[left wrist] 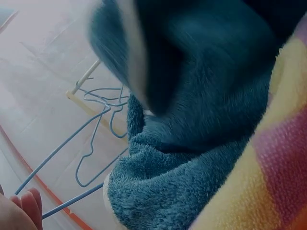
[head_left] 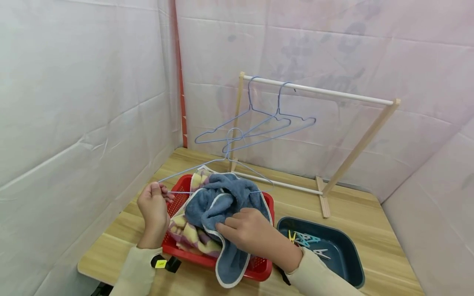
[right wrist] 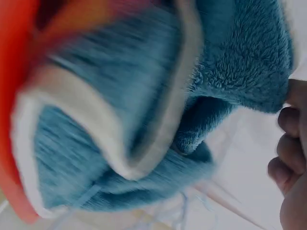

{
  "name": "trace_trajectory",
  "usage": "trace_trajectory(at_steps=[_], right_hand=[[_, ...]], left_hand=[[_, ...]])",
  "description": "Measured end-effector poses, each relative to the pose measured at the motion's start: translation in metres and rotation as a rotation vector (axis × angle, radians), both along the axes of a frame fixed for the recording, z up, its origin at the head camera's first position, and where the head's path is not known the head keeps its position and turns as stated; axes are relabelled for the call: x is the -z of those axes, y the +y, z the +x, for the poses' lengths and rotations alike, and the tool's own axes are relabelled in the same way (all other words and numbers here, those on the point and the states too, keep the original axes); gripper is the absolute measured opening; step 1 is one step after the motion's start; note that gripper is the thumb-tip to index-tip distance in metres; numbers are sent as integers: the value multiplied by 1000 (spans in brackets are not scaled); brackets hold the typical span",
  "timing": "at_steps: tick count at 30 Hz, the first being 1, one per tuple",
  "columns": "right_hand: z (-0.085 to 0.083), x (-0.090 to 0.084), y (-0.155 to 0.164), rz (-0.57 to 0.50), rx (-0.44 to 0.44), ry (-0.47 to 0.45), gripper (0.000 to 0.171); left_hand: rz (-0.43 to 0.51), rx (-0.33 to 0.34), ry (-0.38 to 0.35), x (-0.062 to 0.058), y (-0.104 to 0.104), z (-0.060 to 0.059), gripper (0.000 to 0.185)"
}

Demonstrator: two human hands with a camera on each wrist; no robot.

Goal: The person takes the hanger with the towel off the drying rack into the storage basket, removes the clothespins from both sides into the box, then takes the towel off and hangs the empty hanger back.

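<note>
My left hand grips the left corner of a blue wire hanger, held above the red basket. Over the hanger's bottom bar lies a blue towel with white edging, one corner drooping past the basket's front rim. My right hand pinches that towel near its middle. In the right wrist view the fingers meet the towel's edge at the right, and part of the cloth is blurred. A yellow and purple patterned towel lies beneath, in the red basket.
Behind the basket stands a rack with a white rail and wooden legs, two blue hangers hooked on its left part. A dark blue tub at the right contains several clothespins. White sheeting walls the table.
</note>
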State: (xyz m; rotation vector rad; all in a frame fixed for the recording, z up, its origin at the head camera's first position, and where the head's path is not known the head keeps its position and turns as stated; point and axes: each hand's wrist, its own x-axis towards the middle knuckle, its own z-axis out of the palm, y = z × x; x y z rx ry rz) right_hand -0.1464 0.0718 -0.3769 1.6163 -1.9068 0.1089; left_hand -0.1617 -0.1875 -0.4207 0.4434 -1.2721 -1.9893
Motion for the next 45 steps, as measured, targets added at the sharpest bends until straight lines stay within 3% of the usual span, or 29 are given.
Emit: trace_trajectory(at_steps=[3,5,9,12,15,18,22,24,27,31,36,45], right_hand=[[-4,11,-3,127,124,0,25],[-7,14,-5,155,192,-62,28],[-17,6,-11,35,357,-208,32],[-27,-1,-19,-39,530,-268,33],[-37,-3,-31,7,690,-353,43],[-44,-1,-42,72,766,-437,52],[-45,6,-51,52,730,-333,47],[-41,11,-52,26,682,-249,42],[-33,16,-54,16,596,-202,34],[-20,20,-57,55,513,-240,24],[-8,21,-54,61,505,-259,10],[-7,15,-27,-119,567,-264,26]], left_hand=[[13,-2,17,-3,2,0,31],[17,-2,27,-5,4,0,32],[25,0,45,-8,7,-1,32],[26,2,48,-10,8,0,32],[17,7,37,-11,10,1,32],[13,11,21,-12,10,1,32],[8,15,12,-12,11,1,31],[12,19,16,-12,10,1,30],[13,24,21,-14,9,0,30],[-2,34,23,-17,9,0,31],[-26,38,42,-25,9,0,31],[-37,23,93,-46,10,2,32]])
